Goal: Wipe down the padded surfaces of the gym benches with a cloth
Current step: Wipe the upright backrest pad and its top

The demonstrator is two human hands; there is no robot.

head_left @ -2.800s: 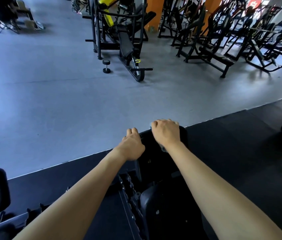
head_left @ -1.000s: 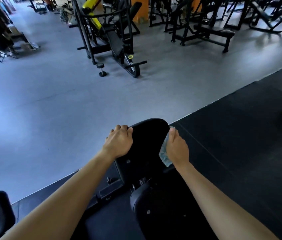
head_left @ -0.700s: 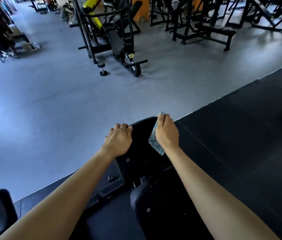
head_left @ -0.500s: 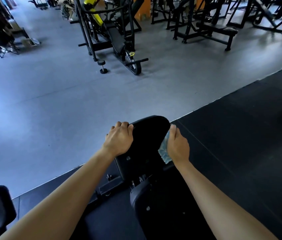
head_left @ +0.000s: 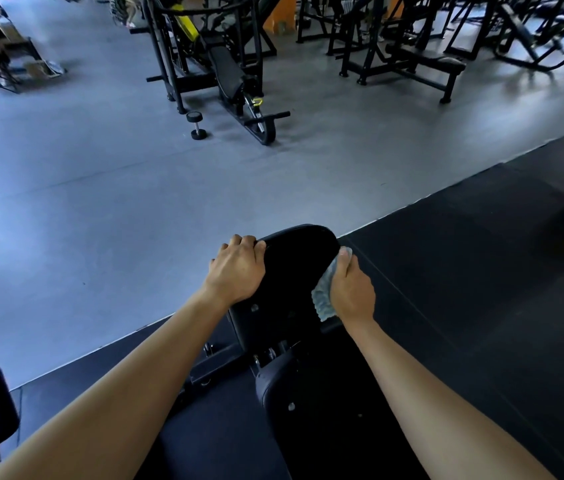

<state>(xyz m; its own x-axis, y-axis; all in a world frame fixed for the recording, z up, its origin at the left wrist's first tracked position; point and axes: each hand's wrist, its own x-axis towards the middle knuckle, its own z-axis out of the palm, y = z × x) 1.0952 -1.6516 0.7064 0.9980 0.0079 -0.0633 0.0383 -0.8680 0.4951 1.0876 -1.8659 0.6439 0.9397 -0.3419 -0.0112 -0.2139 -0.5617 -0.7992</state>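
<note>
Pale blue cloth [head_left: 323,298] sits bunched against the right edge of the black bench pad [head_left: 297,261], held there by my right hand [head_left: 353,292] with fingers curled round it. My left hand [head_left: 235,271] grips the pad's top left corner. Farther off, a dumbbell [head_left: 196,125] lies on the grey floor [head_left: 100,202].

Location: gym. Indicators: weight machines [head_left: 211,57] and flat bench [head_left: 422,60] on grey rubber flooring [head_left: 100,188], dumbbell [head_left: 196,124], black mats [head_left: 481,254].
</note>
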